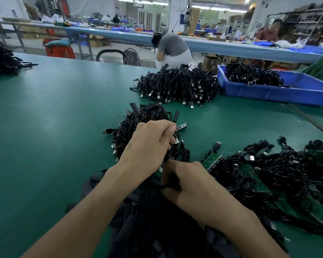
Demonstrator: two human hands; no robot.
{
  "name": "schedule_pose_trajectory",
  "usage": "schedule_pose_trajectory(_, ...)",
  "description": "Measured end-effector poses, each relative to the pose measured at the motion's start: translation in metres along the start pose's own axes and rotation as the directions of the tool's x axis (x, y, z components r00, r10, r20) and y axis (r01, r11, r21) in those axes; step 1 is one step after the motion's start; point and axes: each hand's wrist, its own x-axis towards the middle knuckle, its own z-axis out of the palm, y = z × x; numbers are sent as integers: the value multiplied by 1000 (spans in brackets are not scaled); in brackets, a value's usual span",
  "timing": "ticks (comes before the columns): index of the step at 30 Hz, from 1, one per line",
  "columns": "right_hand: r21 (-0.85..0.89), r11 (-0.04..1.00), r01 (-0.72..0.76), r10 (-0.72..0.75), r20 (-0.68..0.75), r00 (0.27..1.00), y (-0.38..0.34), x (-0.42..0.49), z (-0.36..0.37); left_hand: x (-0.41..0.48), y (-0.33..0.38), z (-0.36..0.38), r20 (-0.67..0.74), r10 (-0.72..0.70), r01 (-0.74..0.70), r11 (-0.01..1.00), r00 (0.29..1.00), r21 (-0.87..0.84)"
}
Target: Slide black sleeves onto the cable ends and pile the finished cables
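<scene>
My left hand (149, 144) grips a coiled black cable (175, 144), and a small green circuit board (181, 126) at the cable's end sticks out past the fingers. Under that hand lies a pile of coiled cables with black sleeves on their ends (147, 118). My right hand (190, 185) reaches into the heap of loose black sleeves (157, 224) at the near edge and pinches one black sleeve (172, 183). To the right lies a spread of cables with bare green boards (268, 170).
A larger pile of black cables (177, 86) sits farther back on the green table (54, 108). A blue bin (280, 92) with more cables stands at the right. Another dark cable heap (2, 58) is at the far left. People work at benches behind.
</scene>
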Motion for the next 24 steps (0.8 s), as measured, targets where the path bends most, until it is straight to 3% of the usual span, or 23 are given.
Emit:
schedule_pose_trajectory(4,135,990,30,2,-227,974,3,0,-12,1,2,-1,-4,-27,27,999,1000,-20)
schedule_pose_trajectory(10,215,975,51,76,-543,836,13,-3,-29,-1,6,-1,34,-5,6,999,999,-52)
schedule_pose_trajectory(15,286,957,40,155,-625,765,25,-6,-45,0,6,0,91,-27,43,982,996,-186)
schedule_pose_trajectory(24,267,963,39,152,-657,738,42,-8,-49,-2,8,1,83,6,19,956,997,-294)
